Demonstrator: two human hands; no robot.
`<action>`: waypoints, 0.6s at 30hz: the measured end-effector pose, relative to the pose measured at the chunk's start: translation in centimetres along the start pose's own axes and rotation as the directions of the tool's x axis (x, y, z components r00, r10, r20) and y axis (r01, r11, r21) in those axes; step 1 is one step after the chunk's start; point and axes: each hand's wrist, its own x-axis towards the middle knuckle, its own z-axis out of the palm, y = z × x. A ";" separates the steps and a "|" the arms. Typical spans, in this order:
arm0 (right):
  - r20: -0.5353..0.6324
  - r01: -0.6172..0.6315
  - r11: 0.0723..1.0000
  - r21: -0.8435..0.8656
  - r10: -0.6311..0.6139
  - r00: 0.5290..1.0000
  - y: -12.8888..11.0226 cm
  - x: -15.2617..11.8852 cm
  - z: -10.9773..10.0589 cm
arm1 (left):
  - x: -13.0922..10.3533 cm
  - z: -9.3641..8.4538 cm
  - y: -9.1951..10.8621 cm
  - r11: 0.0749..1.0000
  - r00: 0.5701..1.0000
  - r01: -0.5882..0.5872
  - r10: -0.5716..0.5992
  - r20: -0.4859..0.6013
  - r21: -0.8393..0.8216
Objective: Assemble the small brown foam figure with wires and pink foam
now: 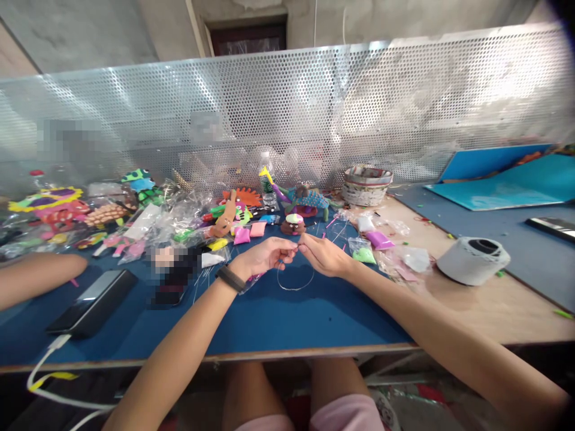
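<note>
My left hand [266,256], with a dark band on the wrist, and my right hand [324,256] meet over the blue mat [278,326]. Both have their fingers pinched on a thin pale wire [295,290], which hangs below them in a loop. The fingers hide where its ends come together. Just beyond my fingertips sits a brown clay figure [293,225] with eyes and a white-and-green top. A pink clay packet [241,235] and a peach one [257,229] lie past my left hand. A bag of light green clay [363,251] is near my right wrist.
Clay animals, plastic bags and a bottle [266,179] crowd the back by the perforated metal panel [269,102]. A woven basket [367,185] and a white roll [473,261] stand at right. Another person's arm [40,276] and a black device with a cable [92,303] are at left.
</note>
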 end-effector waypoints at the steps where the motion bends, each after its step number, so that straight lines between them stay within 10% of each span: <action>1: 0.007 0.006 1.000 -0.012 -0.006 1.000 0.0 0.0 0.0 | -0.1 0.0 0.0 1.000 1.000 -0.003 0.003 0.008 0.012; 18: 0.011 0.046 0.995 -0.086 -0.046 0.999 0.2 -0.1 0.6 | -1.2 -0.1 0.9 0.946 0.997 -0.062 0.074 -0.026 0.319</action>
